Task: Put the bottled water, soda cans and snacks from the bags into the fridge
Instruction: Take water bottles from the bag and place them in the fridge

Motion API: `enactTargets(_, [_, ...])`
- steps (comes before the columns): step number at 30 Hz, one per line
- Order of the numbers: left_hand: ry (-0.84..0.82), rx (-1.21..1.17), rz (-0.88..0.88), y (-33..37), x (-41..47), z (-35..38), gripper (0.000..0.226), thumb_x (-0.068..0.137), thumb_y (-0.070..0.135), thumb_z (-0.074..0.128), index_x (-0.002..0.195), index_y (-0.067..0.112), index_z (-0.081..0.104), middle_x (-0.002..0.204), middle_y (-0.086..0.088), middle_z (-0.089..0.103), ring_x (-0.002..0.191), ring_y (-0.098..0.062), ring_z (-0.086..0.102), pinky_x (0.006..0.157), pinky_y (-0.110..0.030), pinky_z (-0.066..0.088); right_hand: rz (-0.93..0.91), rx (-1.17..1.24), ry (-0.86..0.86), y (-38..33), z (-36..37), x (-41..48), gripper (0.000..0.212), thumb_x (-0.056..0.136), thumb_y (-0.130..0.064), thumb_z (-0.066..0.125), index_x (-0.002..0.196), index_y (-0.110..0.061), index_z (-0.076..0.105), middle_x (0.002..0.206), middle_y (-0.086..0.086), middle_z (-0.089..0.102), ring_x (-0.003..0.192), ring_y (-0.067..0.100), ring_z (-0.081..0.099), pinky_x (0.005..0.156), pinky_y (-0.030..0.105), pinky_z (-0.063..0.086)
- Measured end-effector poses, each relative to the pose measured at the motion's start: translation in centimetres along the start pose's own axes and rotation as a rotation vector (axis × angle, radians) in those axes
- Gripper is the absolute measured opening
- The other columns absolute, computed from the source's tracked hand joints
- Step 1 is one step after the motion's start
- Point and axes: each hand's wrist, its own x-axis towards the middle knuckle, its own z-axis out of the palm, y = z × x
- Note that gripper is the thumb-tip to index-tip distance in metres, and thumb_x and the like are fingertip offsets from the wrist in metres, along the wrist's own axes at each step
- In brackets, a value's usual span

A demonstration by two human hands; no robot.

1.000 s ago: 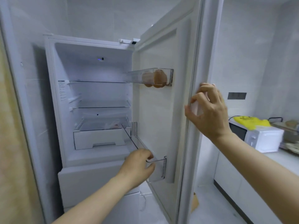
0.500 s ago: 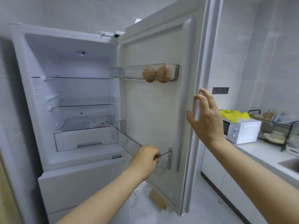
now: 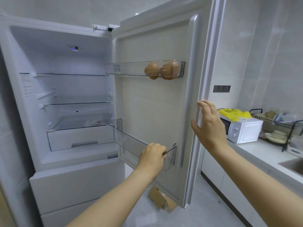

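The white fridge (image 3: pixel 68 182) stands with its upper door (image 3: pixel 152 104) swung wide to the right. Inside are bare glass shelves (image 3: pixel 72 102) and a white drawer (image 3: pixel 78 138). My left hand (image 3: pixel 152 157) grips the front rim of the clear lower door bin (image 3: pixel 129 143). My right hand (image 3: pixel 208 123) rests with spread fingers against the door's outer edge, holding nothing. The upper door bin (image 3: pixel 131 68) holds two brown eggs (image 3: pixel 161 70). No bottles, cans or snacks show.
A counter (image 3: pixel 262 154) runs along the right with a white microwave (image 3: pixel 244 130), a yellow bag (image 3: pixel 234 113) on top, a black dish rack (image 3: pixel 282 128) and a sink corner (image 3: pixel 293 164). A cardboard piece (image 3: pixel 160 199) lies on the floor under the door.
The door has swung wider open to the right. My right hand's fingers have opened from curled round the door edge to flat against it. My left hand stays on the lower bin.
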Motion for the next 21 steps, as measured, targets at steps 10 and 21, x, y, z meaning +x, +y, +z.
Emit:
enactTargets(10, [-0.065,-0.152,-0.026,0.2,0.3,0.1,0.027,0.093,0.021,0.055,0.118,0.015,0.062,0.117,-0.001,0.061,0.113,-0.019,0.052,0.094,-0.025,0.040,0.108,-0.078,-0.290,0.8,-2.1,-4.4,0.039,0.088,-0.026,0.061,0.125,-0.015,0.052,0.117,0.002,0.062,0.111,0.023,0.057,0.082,0.035,0.046])
enactTargets(21, [0.007,-0.300,0.059,0.5,-2.4,-2.0,0.031,0.089,0.027,0.057,0.119,0.024,0.057,0.121,0.010,0.055,0.116,-0.010,0.046,0.096,-0.021,0.038,0.307,-0.162,-0.500,-1.8,-3.6,-9.4,0.039,0.090,-0.034,0.057,0.128,-0.024,0.050,0.122,-0.005,0.059,0.113,0.012,0.055,0.087,0.026,0.045])
